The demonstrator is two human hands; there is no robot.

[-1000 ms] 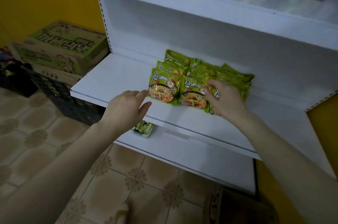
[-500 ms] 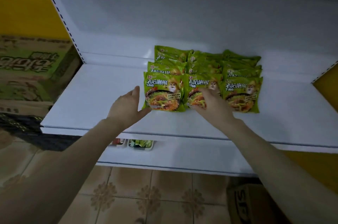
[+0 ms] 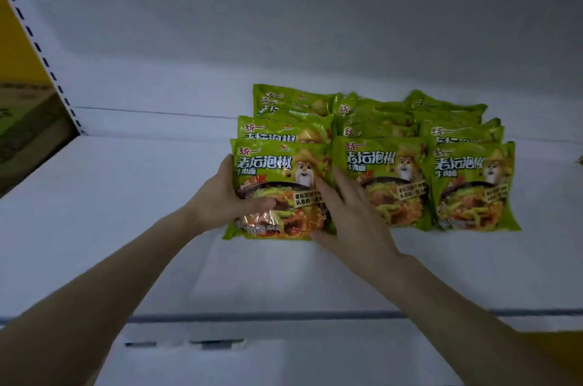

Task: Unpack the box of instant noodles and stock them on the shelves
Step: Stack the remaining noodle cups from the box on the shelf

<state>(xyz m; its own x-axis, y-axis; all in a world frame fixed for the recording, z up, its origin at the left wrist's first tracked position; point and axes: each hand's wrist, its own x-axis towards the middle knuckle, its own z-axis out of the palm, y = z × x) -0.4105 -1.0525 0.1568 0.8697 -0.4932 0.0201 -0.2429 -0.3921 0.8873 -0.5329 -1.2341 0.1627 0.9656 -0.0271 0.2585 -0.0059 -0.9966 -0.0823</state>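
Several green instant noodle packets stand in three overlapping rows on a white shelf (image 3: 132, 228). My left hand (image 3: 227, 199) grips the left side of the front left packet (image 3: 277, 174), thumb across its face. My right hand (image 3: 350, 215) lies with straight fingers on that packet's right edge, partly over the middle front packet (image 3: 388, 177). The right front packet (image 3: 470, 183) stands untouched. Behind them the rear packets (image 3: 372, 114) lean toward the shelf's back wall.
A cardboard noodle carton (image 3: 28, 127) shows at the left beyond the perforated shelf upright (image 3: 41, 51). The shelf's front lip (image 3: 284, 316) runs below my arms, with a lower shelf (image 3: 252, 360) under it. Yellow wall at far left.
The view has moved closer to the shelf. My left hand went from beside the front left packet to gripping it. My right hand shifted left from the middle packet onto its right edge.
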